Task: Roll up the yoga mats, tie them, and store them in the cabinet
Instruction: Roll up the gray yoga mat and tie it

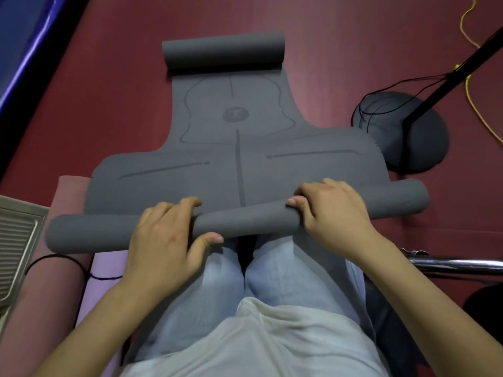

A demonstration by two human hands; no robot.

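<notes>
While left hand [166, 235] and right hand [332, 210] grip roll [245, 221], rolling step underway; next: push forward evenly along mat [236, 148].

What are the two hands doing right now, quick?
Left hand: closed around the rolled end of the grey yoga mat.
Right hand: closed over the same roll, fingers curled on top.

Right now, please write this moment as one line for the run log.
step: rolling | grey yoga mat: near end rolled, far end curled | left hand: on roll | right hand: on roll | tie: not yet
</notes>
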